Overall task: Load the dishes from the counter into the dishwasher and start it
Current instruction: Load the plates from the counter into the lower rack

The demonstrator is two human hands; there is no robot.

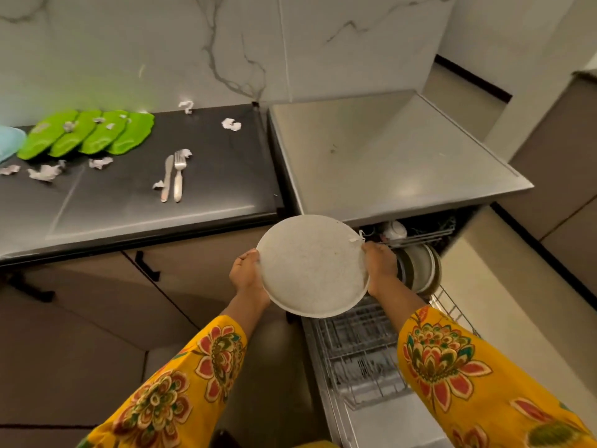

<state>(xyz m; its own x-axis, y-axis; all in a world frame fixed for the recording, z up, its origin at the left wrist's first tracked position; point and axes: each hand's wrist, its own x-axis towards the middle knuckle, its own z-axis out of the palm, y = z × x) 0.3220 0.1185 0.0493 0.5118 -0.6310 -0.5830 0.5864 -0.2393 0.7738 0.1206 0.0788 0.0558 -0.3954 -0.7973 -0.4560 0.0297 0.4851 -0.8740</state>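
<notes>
I hold a round white speckled plate (311,265) by its edges, my left hand (247,274) gripping the left rim and my right hand (379,265) the right rim. The plate hangs above the left end of the pulled-out lower rack (361,347) of the open dishwasher. Several plates (420,268) stand upright at the rack's far end. A white cup (394,229) sits in the upper rack. On the dark counter (145,202) lie several green plates (87,132), a knife (167,177) and a fork (178,177).
Crumpled paper scraps (231,124) are scattered over the counter. A pale blue dish (8,140) shows at the far left edge. The dishwasher's steel top (387,150) is bare. Cabinet doors with black handles (147,265) lie below the counter.
</notes>
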